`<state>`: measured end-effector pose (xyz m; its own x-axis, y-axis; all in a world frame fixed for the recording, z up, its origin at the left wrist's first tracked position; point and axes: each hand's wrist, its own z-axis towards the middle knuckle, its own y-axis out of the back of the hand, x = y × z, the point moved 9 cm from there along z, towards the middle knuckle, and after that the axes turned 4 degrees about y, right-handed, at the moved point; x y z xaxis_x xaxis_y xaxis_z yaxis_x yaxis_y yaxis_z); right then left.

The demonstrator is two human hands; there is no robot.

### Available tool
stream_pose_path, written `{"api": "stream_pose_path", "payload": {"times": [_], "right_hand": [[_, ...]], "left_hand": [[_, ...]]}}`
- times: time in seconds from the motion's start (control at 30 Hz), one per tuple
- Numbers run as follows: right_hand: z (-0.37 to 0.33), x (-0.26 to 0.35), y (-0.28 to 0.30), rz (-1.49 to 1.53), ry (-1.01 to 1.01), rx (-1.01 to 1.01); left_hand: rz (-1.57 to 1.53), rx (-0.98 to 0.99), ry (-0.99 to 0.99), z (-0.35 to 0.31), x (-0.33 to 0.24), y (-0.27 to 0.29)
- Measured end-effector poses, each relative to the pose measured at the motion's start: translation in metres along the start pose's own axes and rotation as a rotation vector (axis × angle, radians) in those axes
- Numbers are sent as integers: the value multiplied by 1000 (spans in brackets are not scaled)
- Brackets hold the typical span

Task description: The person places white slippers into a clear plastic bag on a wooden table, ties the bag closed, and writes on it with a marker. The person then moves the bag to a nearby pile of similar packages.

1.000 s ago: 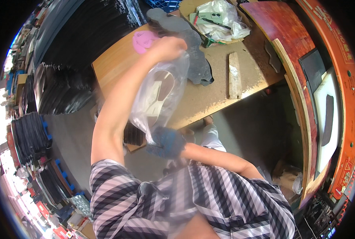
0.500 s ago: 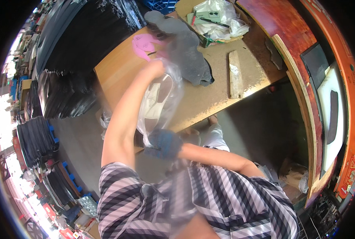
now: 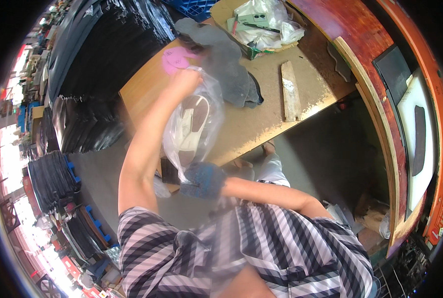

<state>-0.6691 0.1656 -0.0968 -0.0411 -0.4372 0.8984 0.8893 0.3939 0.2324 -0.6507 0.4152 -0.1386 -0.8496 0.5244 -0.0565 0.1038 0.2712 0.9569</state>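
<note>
Left hand (image 3: 185, 79) — gripping clear bag (image 3: 194, 126) top, now lower over counter (image 3: 261, 124) | gloved right hand (image 3: 204, 180) — clamping bag bottom | shoe (image 3: 189, 129) inside, bagging nearly complete.

A person's bare left hand (image 3: 185, 79) grips the top of a clear plastic bag (image 3: 194, 126) holding pale shoe soles (image 3: 189, 130), while the gloved right hand (image 3: 203, 180) (dark blue fabric) pinches the bag's lower end. Just beyond the left hand, dark grey sheets (image 3: 221, 62) and a pink piece (image 3: 173, 60) lie on the wooden workbench (image 3: 261, 124); a wood strip (image 3: 290, 92) rests further right.
</note>
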Motion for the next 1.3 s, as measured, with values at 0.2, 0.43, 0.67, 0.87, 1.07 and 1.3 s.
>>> {"api": "stream_pose_path", "payload": {"times": [0.2, 0.43, 0.67, 0.87, 1.07, 1.3], "right_hand": [[-4, -9, -9, 48, -62, 36], [-5, -9, -13, 7, -107, -6], [-2, -1, -1, 25, -47, -25], [4, 9, 6, 105, -12, -123], [14, 19, 14, 115, 3, -74], [26, 41, 19, -60, 226, -104]], "left_hand": [[-303, -18, -154, -5, 2, -7], [-31, 299, 44, 0, 22, -43], [189, 16, 149, 15, 8, -18], [186, -63, 10, -20, 11, 33], [342, -143, 73, -37, 29, 57], [-8, -146, 52, -41, 23, 105]]}}
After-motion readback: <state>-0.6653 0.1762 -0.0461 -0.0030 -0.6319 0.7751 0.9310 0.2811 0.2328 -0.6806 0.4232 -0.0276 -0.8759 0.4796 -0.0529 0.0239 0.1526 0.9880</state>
